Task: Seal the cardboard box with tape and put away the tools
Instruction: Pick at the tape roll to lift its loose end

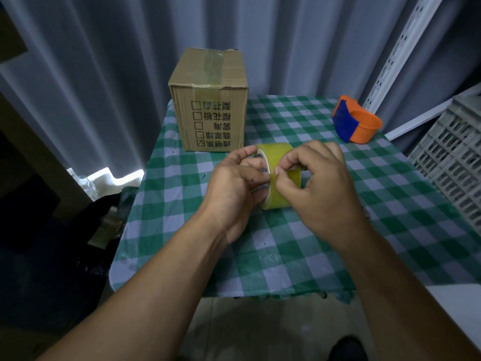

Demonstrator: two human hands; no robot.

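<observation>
A brown cardboard box (208, 100) with printed characters stands at the table's far left corner, a strip of clear tape across its closed top. Over the middle of the table I hold a roll of yellowish clear tape (279, 190) on its edge. My left hand (234, 183) grips the roll with fingers through its core. My right hand (317, 186) pinches at the roll's outer surface with thumb and forefinger. An orange and blue tape dispenser (356, 121) lies at the far right of the table, apart from both hands.
The small table wears a green and white checked cloth (299, 256). Grey curtains hang behind it. A grey plastic crate (458, 162) and a perforated metal upright (395, 53) stand to the right. Dark clutter and white foam (114, 178) lie left of the table.
</observation>
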